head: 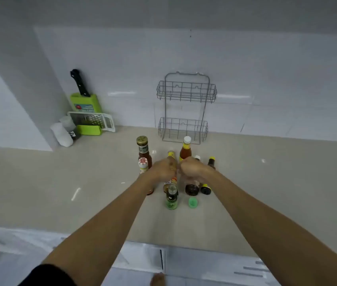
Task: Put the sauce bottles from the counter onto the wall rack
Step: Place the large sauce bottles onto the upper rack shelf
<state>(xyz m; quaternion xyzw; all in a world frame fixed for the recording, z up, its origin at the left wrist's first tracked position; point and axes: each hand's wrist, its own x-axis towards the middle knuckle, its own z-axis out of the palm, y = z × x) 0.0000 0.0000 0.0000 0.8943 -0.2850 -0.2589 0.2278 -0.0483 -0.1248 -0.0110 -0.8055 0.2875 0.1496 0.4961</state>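
A two-tier wire wall rack (pixel 186 93) hangs on the white tiles, and both of its baskets hold nothing. Several sauce bottles stand on the counter below it. My left hand (pixel 162 168) is closed around a tall bottle with a yellow neck band (pixel 171 154). My right hand (pixel 192 167) is curled over the top of a dark sauce bottle (pixel 192 188), whose neck is hidden. Around them stand a gold-lidded brown bottle (pixel 142 145), an orange sauce bottle with a white cap (pixel 185 151), a small dark yellow-capped bottle (pixel 211 162) and a green bottle (pixel 171 200).
A loose green cap (pixel 193 202) lies by the green bottle. At the back left, a green knife block (pixel 86 104), a grater (pixel 92 120) and white shakers (pixel 62 134) stand against the wall. The counter's front edge (pixel 163 244) runs above the drawers.
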